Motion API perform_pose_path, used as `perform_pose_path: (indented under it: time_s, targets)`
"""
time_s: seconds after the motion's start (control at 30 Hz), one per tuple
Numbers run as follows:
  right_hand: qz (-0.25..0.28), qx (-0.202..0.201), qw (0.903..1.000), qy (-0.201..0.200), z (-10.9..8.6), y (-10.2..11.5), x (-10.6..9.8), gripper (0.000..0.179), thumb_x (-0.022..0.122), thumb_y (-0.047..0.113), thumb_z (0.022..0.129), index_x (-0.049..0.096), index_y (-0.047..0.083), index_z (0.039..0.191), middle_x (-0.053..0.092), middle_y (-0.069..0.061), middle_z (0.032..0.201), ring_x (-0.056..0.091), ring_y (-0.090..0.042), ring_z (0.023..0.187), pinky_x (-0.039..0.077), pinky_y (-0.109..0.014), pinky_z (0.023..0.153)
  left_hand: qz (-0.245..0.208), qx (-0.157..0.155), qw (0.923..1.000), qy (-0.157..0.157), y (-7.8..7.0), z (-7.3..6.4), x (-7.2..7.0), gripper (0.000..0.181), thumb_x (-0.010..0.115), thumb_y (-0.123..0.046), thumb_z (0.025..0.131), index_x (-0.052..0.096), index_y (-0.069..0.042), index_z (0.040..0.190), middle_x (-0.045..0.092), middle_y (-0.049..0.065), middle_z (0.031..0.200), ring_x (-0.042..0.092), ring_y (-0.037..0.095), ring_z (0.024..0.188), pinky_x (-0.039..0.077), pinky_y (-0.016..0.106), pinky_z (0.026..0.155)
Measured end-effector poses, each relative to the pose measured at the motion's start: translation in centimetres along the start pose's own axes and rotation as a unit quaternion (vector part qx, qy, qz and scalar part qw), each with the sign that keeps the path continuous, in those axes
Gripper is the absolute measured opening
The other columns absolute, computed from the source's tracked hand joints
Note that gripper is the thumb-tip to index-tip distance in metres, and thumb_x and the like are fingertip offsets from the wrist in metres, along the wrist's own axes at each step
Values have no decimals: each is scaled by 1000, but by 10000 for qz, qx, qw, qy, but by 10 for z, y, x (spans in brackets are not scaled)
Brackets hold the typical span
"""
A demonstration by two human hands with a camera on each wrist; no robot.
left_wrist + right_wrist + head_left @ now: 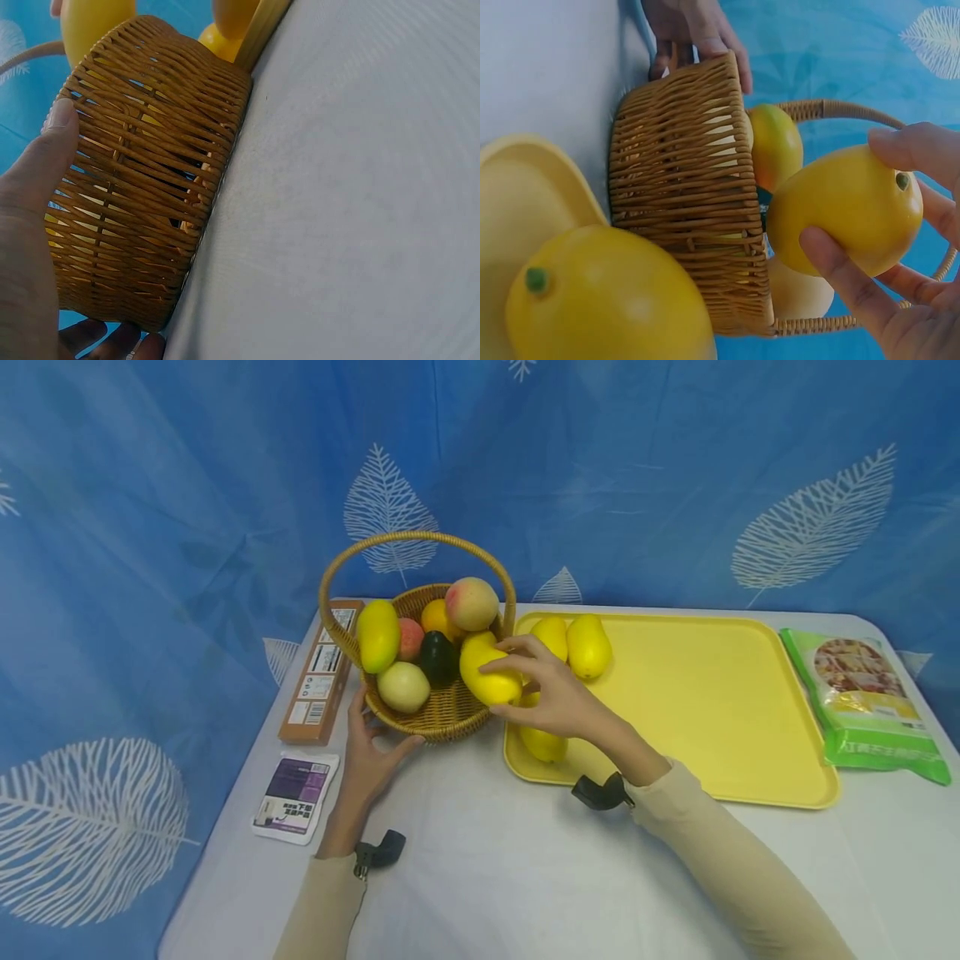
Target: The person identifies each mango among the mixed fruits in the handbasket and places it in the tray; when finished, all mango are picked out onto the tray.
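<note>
At the centre of the head view, the right hand [551,689] has thumb and fingertips clamped on a yellow fruit [480,685], which is at the right side of the wicker basket [450,731]. In the right wrist view the fingers grip it near its stem end, the other end pointing into the basket's mouth. The left hand [371,760] holds the basket's lower-left side, thumb and fingers spread wide around it.

Close to the held fruit are a dark green fruit [438,658] on its left and a peach [471,603] above — these crowd that side. The handle [416,536] arches over the upper part of the basket. A yellow-green fruit [378,635] and a pale fruit [403,687] lie farther left.

More yellow fruits [588,646] lie along the left edge of the yellow tray [697,693] — partly hidden by the right hand. A green bag [866,702] lies at far right.
</note>
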State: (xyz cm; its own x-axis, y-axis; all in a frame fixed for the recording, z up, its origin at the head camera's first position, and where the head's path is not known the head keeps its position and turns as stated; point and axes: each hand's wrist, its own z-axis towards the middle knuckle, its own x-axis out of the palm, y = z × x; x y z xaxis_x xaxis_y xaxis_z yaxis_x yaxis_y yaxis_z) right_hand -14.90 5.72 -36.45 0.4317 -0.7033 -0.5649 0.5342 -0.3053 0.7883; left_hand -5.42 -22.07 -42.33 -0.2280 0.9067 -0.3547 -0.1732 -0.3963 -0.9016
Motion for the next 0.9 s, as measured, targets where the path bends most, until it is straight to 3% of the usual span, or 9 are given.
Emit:
perform_pose_path:
  time_s: [0.27, 0.67, 0.9]
  targets:
    - [105, -62, 9997, -205, -12, -1, -3, 44, 80, 24, 82, 66, 22, 124, 42, -5, 142, 54, -25, 119, 58, -38, 81, 16, 43, 10000, -35, 3, -1, 0, 103, 79, 3, 76, 11, 2, 154, 24, 28, 154, 39, 49, 129, 39, 61, 96]
    - [12, 160, 9941, -1072, -52, -9, -25, 46, 82, 15, 80, 66, 20, 123, 44, -5, 139, 49, -21, 124, 59, -38, 79, 86, 143, 9999, -15, 2, 0, 1, 105, 79, 4, 75, 10, 3, 154, 22, 30, 154, 38, 51, 129, 39, 62, 96]
    - [-247, 604, 9828, -1728, -84, -23, -32, 48, 83, 9, 77, 67, 14, 122, 45, -8, 139, 50, -26, 121, 57, -24, 78, 82, 86, 9999, 4, 1, 0, 0, 104, 79, 3, 76, 10, 2, 154, 22, 29, 155, 38, 49, 129, 39, 61, 96]
